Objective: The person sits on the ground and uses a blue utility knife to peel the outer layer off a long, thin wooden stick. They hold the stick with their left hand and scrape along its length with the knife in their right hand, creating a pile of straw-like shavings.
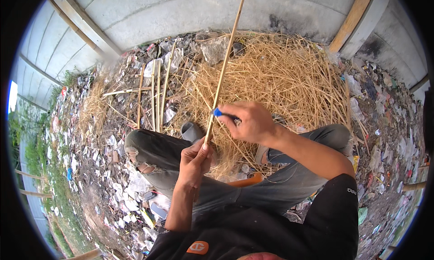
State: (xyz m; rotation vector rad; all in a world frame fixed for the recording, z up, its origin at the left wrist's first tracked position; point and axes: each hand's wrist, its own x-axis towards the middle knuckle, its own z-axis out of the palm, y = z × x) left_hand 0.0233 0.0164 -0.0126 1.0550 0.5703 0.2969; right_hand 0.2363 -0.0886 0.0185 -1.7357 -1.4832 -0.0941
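Observation:
A long, thin bamboo strip (226, 57) slants up and away from me, its near end gripped in my left hand (194, 160) with the thumb along it. My right hand (252, 122) is closed around a small blue-and-black knife (218, 112). The front of the knife meets the strip a short way above my left hand; its blade is too small to make out clearly. Below the strip lies a wide heap of pale bamboo shavings (280, 74).
Several cut strips (158, 95) lie to the left of the heap. A grey slipper (191, 131) shows by my left knee, and an orange object (246, 180) lies between my legs. Litter (131, 183) covers the ground. A concrete wall (181, 11) with posts stands beyond.

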